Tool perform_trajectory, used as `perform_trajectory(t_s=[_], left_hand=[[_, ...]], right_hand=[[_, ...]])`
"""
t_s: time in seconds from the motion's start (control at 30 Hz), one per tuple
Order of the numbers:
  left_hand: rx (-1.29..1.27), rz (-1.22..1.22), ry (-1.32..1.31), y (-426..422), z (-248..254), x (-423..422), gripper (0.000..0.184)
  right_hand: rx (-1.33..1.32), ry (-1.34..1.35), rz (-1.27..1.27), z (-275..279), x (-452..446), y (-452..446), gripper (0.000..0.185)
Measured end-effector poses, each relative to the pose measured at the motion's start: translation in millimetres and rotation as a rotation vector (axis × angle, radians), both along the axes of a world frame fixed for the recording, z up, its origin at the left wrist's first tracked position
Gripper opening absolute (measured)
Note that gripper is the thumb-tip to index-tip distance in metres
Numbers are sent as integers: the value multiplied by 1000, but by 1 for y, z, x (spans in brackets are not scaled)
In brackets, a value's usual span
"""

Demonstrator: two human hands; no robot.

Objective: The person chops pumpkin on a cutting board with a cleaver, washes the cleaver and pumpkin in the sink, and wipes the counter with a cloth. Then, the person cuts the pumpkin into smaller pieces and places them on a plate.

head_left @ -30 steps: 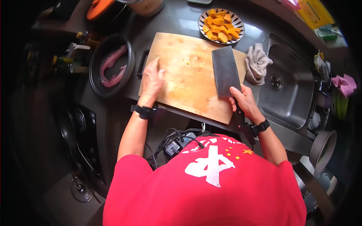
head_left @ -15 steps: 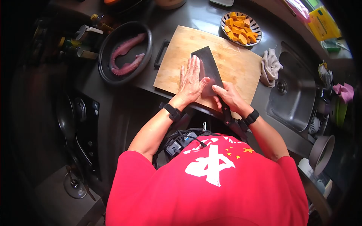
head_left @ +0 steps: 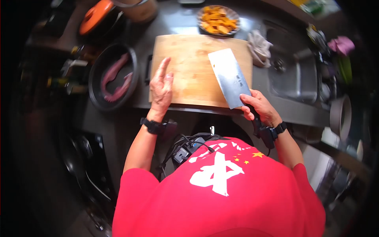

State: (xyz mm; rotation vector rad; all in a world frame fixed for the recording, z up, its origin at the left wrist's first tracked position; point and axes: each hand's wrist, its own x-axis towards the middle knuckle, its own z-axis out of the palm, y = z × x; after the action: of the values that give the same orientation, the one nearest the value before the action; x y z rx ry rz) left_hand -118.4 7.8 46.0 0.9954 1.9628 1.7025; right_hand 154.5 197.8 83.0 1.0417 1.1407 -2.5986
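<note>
My right hand (head_left: 261, 107) grips the dark handle of a cleaver (head_left: 229, 75), its broad shiny blade over the right part of a wooden cutting board (head_left: 181, 59). Dark characters show on the blade near the handle. At the board's left edge, my left hand (head_left: 161, 90) is open with fingers extended and nothing in it. A black oval basin (head_left: 93, 89) stands to the left of that hand, with two long pinkish pieces of raw meat or seafood (head_left: 114, 71) inside.
Behind the board is a patterned plate (head_left: 235, 17) of orange chunks (head_left: 217, 19). A crumpled cloth (head_left: 259, 48) lies between board and sink (head_left: 294, 75). An orange-lidded pot (head_left: 94, 16) stands at back left, and a round pan (head_left: 340, 117) is at the right.
My left hand has come off the blade and moved left. The cleaver has moved right, its blade now catching bright light. The camera view has shifted too.
</note>
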Motion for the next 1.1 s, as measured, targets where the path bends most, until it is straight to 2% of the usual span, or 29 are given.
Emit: perform_trajectory(t_s=[0.07,0.2,0.37,0.5,0.6,0.67,0.7,0.73,0.8,0.87,0.93,1.0,1.03,1.07,1.1], left_hand=[[67,-101,-6,14,-5,9,47],[-98,-385,345,59,28,51,54],[-46,-855,421,131,59,158,62],[-26,-1192,633,181,57,272,70],[-33,-1389,767,217,48,364,77],[-25,-1482,794,238,34,408,75],[-28,-1493,801,243,30,432,75],[-16,-1522,799,248,27,453,74],[-2,-1556,805,258,21,487,73],[33,-1579,784,261,10,510,74],[55,-1591,778,266,5,523,73],[13,-1594,888,272,-1,523,69],[-28,-1558,838,273,-1,521,66],[-43,-1556,834,272,-3,516,66],[-80,-1516,846,273,-9,509,65]], right_hand=[[25,-23,-92,3,30,3,15],[29,-15,-237,20,91,4,14],[-25,7,-550,23,205,-2,14],[15,68,-772,-4,319,-22,14],[94,35,-1107,-24,396,-31,31],[174,-42,-1318,-32,423,-28,29],[291,-66,-1377,-44,444,-25,30],[433,-211,-1442,-50,458,-18,23],[745,-505,-1493,-84,490,2,20],[826,-998,-1133,-106,527,33,20],[820,-1070,-1064,-104,552,48,20],[824,-1198,-920,-107,563,58,21],[774,-1097,-1050,-105,567,60,18],[766,-1093,-1039,-107,571,54,18],[703,-828,-1148,-113,576,49,16]])
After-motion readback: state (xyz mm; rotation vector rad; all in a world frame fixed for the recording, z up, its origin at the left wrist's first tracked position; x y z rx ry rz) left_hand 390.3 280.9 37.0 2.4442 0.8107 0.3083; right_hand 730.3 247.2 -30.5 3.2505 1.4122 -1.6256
